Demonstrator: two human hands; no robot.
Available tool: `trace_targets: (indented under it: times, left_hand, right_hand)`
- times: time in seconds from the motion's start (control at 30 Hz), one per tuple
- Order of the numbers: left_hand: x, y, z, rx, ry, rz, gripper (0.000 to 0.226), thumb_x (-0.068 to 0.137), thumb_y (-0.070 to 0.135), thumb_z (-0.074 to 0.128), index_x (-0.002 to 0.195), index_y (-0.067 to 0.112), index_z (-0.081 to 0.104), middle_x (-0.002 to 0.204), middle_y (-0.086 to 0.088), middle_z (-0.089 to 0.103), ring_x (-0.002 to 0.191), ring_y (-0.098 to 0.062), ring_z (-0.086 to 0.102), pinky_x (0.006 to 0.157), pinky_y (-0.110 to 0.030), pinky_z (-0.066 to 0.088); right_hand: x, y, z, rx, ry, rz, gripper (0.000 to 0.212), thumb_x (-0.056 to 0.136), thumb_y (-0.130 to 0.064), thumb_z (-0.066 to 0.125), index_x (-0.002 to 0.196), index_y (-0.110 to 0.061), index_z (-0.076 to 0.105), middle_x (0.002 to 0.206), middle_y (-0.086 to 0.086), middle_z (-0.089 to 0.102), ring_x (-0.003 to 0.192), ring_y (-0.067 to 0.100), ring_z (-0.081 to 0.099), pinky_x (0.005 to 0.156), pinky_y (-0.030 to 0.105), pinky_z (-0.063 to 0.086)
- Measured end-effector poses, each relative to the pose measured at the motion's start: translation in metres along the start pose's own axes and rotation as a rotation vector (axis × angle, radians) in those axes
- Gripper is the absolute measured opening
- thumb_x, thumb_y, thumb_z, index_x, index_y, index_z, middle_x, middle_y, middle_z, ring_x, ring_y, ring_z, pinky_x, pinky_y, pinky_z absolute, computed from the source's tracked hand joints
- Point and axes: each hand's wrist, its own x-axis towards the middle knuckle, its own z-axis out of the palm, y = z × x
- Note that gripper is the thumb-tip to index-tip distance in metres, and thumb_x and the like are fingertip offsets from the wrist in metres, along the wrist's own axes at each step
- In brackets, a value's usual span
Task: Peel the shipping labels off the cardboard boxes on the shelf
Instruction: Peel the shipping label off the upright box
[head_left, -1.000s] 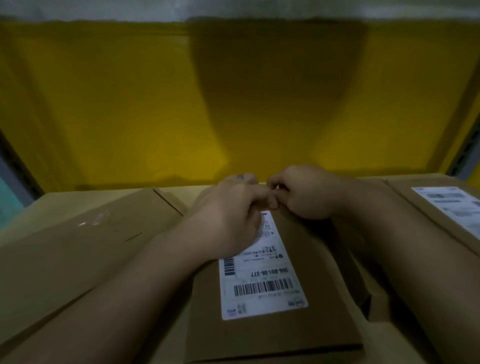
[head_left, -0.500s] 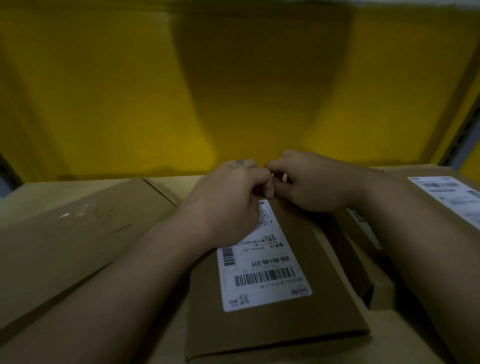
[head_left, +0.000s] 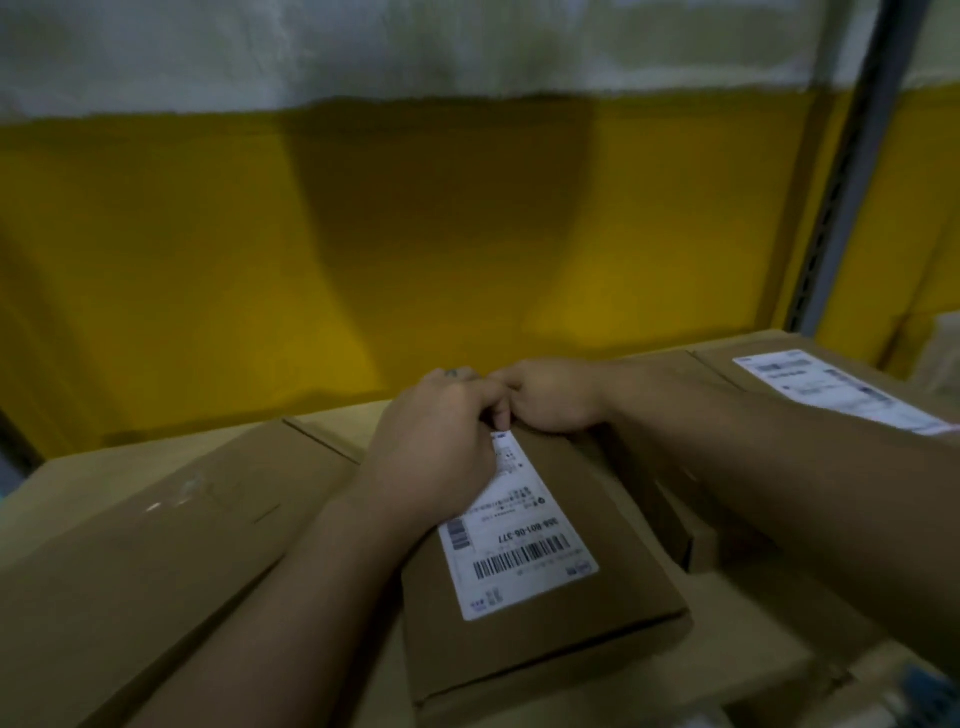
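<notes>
— Where's the label (head_left: 524, 540)?
— On top of the small box (head_left: 561, 639), its near end lying flat. My left hand (head_left: 436, 447) and right hand (head_left: 550, 397) curl together at its far corner; whether either has it pinched, I can't tell.
— Best approach?
— I'd free that corner, then peel low and slowly toward the near edge.

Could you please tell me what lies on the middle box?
A white shipping label, its far end hidden under the left hand; the right hand covers the far edge.
</notes>
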Motion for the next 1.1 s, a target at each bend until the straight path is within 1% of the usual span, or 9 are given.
trace_targets:
  times: [0.07,0.17,0.23,0.37,0.5,0.7,0.8,0.9,1.1]
  left_hand:
    - [-0.004,0.0,0.0,0.026,-0.011,0.018,0.026,0.082,0.005,0.049,0.088,0.027,0.061,0.094,0.004,0.057,0.094,-0.019,0.048,0.08,-0.039,0.04]
    - [-0.005,-0.004,-0.002,0.019,-0.014,0.034,0.032,0.083,0.006,0.049,0.097,0.03,0.064,0.102,0.005,0.059,0.099,-0.018,0.048,0.082,-0.04,0.042]
    - [-0.004,-0.006,-0.003,-0.001,-0.026,0.02,0.031,0.083,0.005,0.048,0.095,0.03,0.065,0.102,0.006,0.059,0.099,-0.017,0.048,0.083,-0.041,0.042]
    - [-0.004,-0.003,-0.003,-0.004,-0.032,0.009,0.029,0.085,0.006,0.047,0.091,0.029,0.063,0.1,0.003,0.056,0.098,-0.02,0.047,0.084,-0.042,0.04]
    - [-0.003,-0.003,-0.002,0.031,-0.062,-0.006,0.029,0.085,0.006,0.046,0.094,0.029,0.06,0.106,0.001,0.054,0.1,-0.02,0.044,0.086,-0.042,0.038]
    - [0.0,-0.002,0.001,0.014,-0.109,0.011,0.023,0.081,0.004,0.047,0.083,0.027,0.051,0.103,0.004,0.049,0.094,-0.017,0.036,0.082,-0.043,0.037]
    - [0.0,-0.007,0.001,0.016,-0.137,0.043,0.021,0.078,0.012,0.042,0.089,0.028,0.05,0.104,0.003,0.047,0.094,-0.018,0.036,0.082,-0.045,0.038]
    - [0.0,-0.011,0.0,-0.025,-0.115,0.02,0.035,0.076,0.012,0.04,0.102,0.03,0.057,0.108,0.004,0.052,0.099,-0.018,0.04,0.083,-0.042,0.039]
    - [0.001,-0.008,0.003,-0.051,-0.078,0.007,0.035,0.078,-0.001,0.047,0.085,0.032,0.056,0.099,0.006,0.055,0.093,-0.014,0.04,0.079,-0.034,0.035]
  right_hand:
    - [0.001,0.0,-0.01,0.041,-0.104,0.046,0.028,0.103,-0.029,0.034,0.107,-0.017,0.059,0.113,0.005,0.063,0.099,0.024,0.06,0.085,0.039,0.052]
    - [-0.001,-0.003,-0.015,0.101,-0.133,0.09,0.025,0.102,-0.028,0.035,0.091,-0.024,0.057,0.083,-0.001,0.058,0.068,0.015,0.054,0.055,0.026,0.048]
    - [0.003,-0.006,-0.01,0.116,-0.104,0.114,0.024,0.1,-0.024,0.037,0.088,-0.022,0.058,0.077,-0.001,0.056,0.063,0.015,0.051,0.048,0.023,0.042]
    - [0.024,-0.008,0.003,-0.093,-0.044,0.115,0.028,0.097,-0.025,0.047,0.071,-0.015,0.051,0.097,0.01,0.064,0.081,0.022,0.051,0.066,0.028,0.036]
    - [0.024,-0.003,0.003,-0.037,0.021,0.098,0.035,0.096,-0.026,0.048,0.063,-0.016,0.048,0.081,0.007,0.056,0.084,0.025,0.052,0.066,0.031,0.036]
    - [0.013,0.003,-0.004,-0.003,0.008,0.005,0.033,0.102,-0.021,0.037,0.102,-0.005,0.065,0.114,0.015,0.064,0.104,0.027,0.057,0.069,0.027,0.036]
    - [0.009,0.002,-0.007,-0.08,-0.024,-0.009,0.026,0.1,-0.015,0.039,0.105,-0.005,0.063,0.114,0.015,0.064,0.098,0.027,0.056,0.064,0.026,0.035]
    - [-0.003,0.004,-0.012,-0.074,-0.013,-0.021,0.024,0.099,-0.016,0.04,0.104,-0.01,0.063,0.104,0.008,0.064,0.091,0.023,0.055,0.077,0.034,0.044]
    - [-0.01,0.002,-0.012,-0.107,-0.015,-0.03,0.021,0.099,-0.014,0.04,0.101,-0.012,0.062,0.093,0.004,0.061,0.087,0.023,0.055,0.076,0.035,0.043]
